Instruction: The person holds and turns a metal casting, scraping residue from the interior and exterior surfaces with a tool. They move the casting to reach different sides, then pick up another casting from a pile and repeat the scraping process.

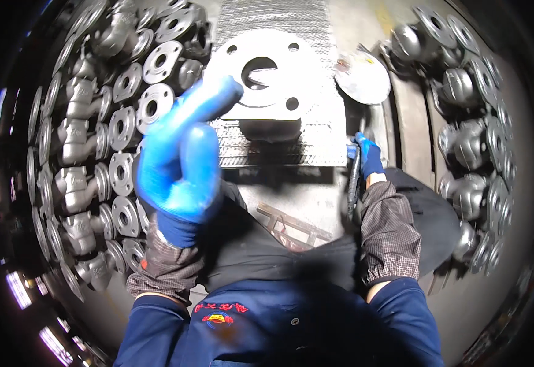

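Observation:
A grey metal casting with a bright flange point(307, 73) stands on the ribbed metal bench top point(279, 15), its round bore and several bolt holes facing up. My left hand point(181, 156), in a blue glove, is at the flange's left side with a finger stretched over the face to the bore's edge. Whether that fingertip touches the metal I cannot tell. Right of the bench, my gloved right hand point(370, 156) is closed around a slim dark hand tool point(354, 183) held roughly upright in the picture. Its tip end is partly hidden in shadow.
Rows of flanged valve castings point(80, 137) are stacked at left, and more castings point(469, 144) line the right. A pale round disc point(365, 78) sits by the bench's right edge. A rusty metal frame point(291, 225) lies below, between my legs.

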The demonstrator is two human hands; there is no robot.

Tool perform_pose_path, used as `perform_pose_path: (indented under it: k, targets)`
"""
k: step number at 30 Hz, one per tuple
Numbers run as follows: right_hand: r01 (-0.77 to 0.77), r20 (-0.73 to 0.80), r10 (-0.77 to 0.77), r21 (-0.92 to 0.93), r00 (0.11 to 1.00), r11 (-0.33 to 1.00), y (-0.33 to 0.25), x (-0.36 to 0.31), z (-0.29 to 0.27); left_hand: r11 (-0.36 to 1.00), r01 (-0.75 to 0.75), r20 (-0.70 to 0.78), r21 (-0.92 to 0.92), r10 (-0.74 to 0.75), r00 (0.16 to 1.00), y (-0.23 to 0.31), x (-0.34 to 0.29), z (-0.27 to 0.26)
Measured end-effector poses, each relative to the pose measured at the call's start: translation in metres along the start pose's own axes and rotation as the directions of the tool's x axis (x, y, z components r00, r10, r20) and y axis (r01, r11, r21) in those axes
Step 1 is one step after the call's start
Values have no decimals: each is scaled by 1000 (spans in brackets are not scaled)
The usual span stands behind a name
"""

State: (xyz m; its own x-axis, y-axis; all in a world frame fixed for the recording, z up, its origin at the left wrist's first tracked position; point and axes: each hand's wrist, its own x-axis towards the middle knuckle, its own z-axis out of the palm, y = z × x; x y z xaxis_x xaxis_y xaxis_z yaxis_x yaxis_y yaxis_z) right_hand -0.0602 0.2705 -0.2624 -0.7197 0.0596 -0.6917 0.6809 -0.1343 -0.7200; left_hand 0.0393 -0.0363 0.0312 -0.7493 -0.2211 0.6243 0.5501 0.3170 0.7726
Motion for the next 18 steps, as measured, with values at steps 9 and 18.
perform_pose_path:
  k: [9, 18]
  targets:
    - [382, -347, -343, 51, 873, 923, 18, 44, -38, 928, 371, 41, 30, -372, 927, -101, 48, -48]
    - [682, 269, -634, -150, 725, 716, -176, -155, 82, 939, 336, 336, 75, -341, 878, -119, 35, -1]
